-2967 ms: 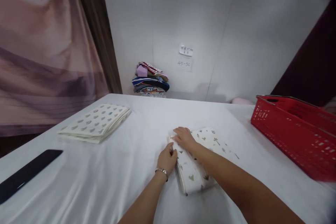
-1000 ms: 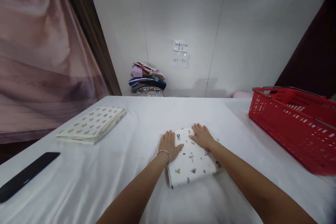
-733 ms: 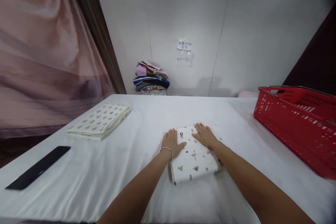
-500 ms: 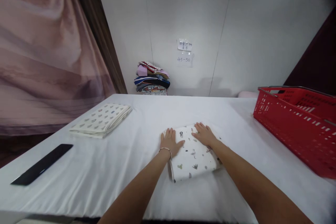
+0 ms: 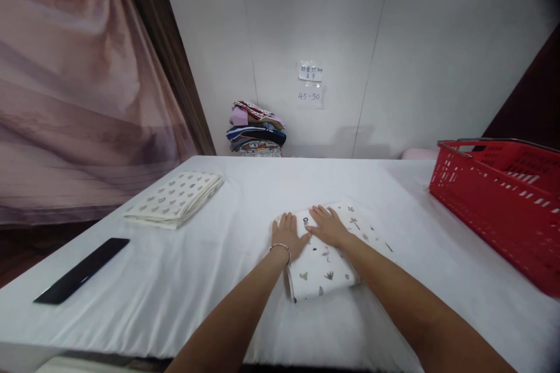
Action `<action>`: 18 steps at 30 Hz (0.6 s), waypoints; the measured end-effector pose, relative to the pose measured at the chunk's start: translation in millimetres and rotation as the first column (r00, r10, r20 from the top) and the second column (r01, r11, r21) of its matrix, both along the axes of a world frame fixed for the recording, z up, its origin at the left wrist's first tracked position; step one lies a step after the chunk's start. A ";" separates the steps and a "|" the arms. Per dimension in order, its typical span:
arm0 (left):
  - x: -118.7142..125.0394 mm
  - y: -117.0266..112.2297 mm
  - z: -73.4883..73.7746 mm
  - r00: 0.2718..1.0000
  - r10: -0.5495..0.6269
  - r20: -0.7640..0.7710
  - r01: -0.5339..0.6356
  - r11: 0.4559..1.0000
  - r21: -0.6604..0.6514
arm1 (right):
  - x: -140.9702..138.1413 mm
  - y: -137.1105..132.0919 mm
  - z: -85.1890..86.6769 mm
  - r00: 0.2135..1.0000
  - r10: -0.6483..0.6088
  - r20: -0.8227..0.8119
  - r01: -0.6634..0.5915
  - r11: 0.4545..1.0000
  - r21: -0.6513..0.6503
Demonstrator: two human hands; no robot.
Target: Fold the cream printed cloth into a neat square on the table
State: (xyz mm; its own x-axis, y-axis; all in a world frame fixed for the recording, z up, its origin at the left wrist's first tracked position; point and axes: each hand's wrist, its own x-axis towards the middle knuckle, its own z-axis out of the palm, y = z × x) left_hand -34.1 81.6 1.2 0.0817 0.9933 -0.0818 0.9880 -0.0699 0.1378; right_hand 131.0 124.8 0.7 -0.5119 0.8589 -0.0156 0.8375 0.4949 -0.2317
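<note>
A folded white cloth with small printed figures (image 5: pixel 326 268) lies in the middle of the white-covered table (image 5: pixel 210 280). My left hand (image 5: pixel 289 234), with a bracelet at the wrist, lies flat and open on the cloth's left edge. My right hand (image 5: pixel 326 226) rests flat and open on its far part, fingers spread, close beside the left hand. Both forearms reach in from the bottom of the view.
A second folded cloth with heart prints (image 5: pixel 175 205) lies at the far left of the table. A flat black object (image 5: pixel 81 270) sits near the left edge. A red plastic basket (image 5: pixel 499 204) stands at the right. A pile of folded clothes (image 5: pixel 256 131) sits against the wall.
Three seconds ago my hands were pressing a narrower fold of the cloth. Since then both have lain flat on top, and my right hand has slid left toward the left hand.
</note>
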 end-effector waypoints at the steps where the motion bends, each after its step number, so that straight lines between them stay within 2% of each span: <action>1: 0.0 0.2 0.0 1.000 0.000 0.002 0.000 1.000 -0.004 | 0.0 0.7 -1.6 1.000 -0.005 0.000 0.005 1.000 -0.004; 5: -0.3 1.3 -0.6 1.000 0.000 0.004 0.000 1.000 -0.003 | 0.7 2.3 -0.5 1.000 -0.013 0.005 0.014 1.000 -0.018; 11: -1.4 3.3 -3.8 1.000 -0.009 -0.002 0.009 1.000 0.009 | 4.7 -1.6 16.8 0.999 -0.031 -0.038 0.028 0.997 -0.078; 15: -1.3 4.2 -5.2 1.000 -0.007 0.004 0.007 1.000 0.012 | 27.3 -1.9 20.9 0.992 -0.124 -0.012 0.124 0.992 -0.012; 18: -1.4 4.1 -5.2 1.000 -0.013 0.014 0.013 1.000 0.003 | 49.1 0.0 12.3 0.970 -0.231 0.073 0.232 0.973 -0.009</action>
